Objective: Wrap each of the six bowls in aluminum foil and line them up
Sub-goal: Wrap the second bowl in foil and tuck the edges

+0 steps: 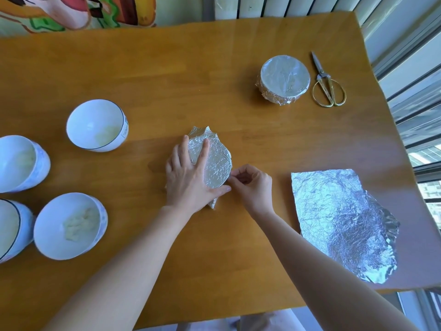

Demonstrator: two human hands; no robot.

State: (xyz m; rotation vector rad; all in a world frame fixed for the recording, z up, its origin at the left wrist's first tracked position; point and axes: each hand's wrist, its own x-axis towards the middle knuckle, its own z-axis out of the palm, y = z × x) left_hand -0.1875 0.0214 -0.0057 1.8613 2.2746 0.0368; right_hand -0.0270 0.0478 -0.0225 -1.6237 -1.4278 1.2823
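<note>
Bright daylight from the right; edges fisheye-bowed.

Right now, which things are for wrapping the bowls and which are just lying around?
For the job: half-wrapped bowl, held by the left hand and right hand; finished wrapped bowl; four bare bowls; spare foil sheet.
Lying about: scissors; colourful picture at the back.

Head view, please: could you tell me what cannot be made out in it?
Centre bowl's contents: head view, covered by foil and the left hand.
Two leftmost bowls: head view, cut off by the left edge.
Print on the far open bowl: head view, too small.
</note>
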